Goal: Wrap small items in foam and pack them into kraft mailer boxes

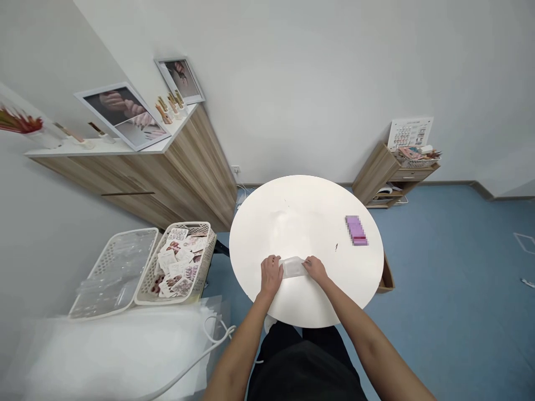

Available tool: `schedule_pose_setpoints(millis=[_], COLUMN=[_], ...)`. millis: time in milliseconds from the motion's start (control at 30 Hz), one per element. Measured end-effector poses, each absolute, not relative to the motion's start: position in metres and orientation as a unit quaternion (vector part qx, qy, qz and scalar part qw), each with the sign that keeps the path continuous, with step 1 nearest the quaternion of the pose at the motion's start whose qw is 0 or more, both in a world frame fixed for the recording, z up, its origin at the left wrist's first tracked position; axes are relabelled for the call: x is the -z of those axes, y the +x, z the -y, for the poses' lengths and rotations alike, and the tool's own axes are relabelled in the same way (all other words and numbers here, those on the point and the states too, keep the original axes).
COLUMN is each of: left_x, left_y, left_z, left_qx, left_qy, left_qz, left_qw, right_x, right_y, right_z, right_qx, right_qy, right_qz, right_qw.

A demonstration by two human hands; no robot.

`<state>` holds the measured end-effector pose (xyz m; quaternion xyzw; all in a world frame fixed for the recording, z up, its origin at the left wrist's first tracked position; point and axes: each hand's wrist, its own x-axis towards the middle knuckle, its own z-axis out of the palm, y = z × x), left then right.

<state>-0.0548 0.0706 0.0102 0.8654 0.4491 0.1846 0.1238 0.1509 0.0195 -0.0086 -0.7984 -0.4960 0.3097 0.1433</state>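
A small translucent plastic packet point(293, 267) lies across the near part of the round white table point(309, 303). At its left end, my left hand point(271, 274) grips the edge, with the fingers curled and the thumb side against the plastic. My right hand point(316, 269) pinches the packet's right end between thumb and fingers. What the packet contains, if anything, is too faint to make out. Farther right on the table lies a purple, pixelated rectangular item point(356, 230), apart from both hands. A tiny dark object point(336, 247) rests between it and my right hand.
Left of the table stand a white basket point(140, 295) full of printed cards and another basket point(100, 267) with clear plastic packs. A wooden cabinet point(200, 161) holds framed pictures and small bottles. A small wooden shelf unit point(374, 172) stands by the wall.
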Motion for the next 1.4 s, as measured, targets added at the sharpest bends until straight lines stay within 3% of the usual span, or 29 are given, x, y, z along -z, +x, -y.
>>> schedule_pose_setpoints(millis=[167, 300, 500, 633, 933, 1100, 1400], left_x=[0.015, 0.040, 0.052, 0.051, 0.026, 0.008, 0.008], left_y=[-0.048, -0.044, -0.041, -0.038, -0.048, -0.052, -0.034], left_z=[-0.043, -0.041, -0.062, -0.073, -0.064, -0.058, -0.093], left_qx=[-0.072, -0.043, -0.038, -0.055, -0.069, -0.070, -0.042], left_qy=[0.960, 0.947, 0.935, 0.929, 0.887, 0.890, 0.825], left_qz=[-0.257, -0.312, -0.334, -0.327, -0.353, -0.335, -0.479], left_qw=[0.080, 0.066, 0.114, 0.164, 0.289, 0.300, 0.296], right_x=[0.013, 0.010, -0.001, 0.003, -0.007, -0.013, -0.005], right_y=[0.155, 0.154, 0.143, 0.136, 0.143, 0.150, 0.157], right_z=[-0.037, -0.040, -0.019, -0.004, -0.010, -0.006, -0.048], right_qx=[-0.321, -0.293, -0.112, -0.137, -0.211, -0.278, -0.330], right_qy=[-0.813, -0.812, -0.715, -0.603, -0.610, -0.623, -0.683], right_qz=[0.476, 0.500, 0.676, 0.777, 0.762, 0.729, 0.647], right_qw=[0.096, 0.074, 0.137, 0.117, 0.057, 0.055, 0.081])
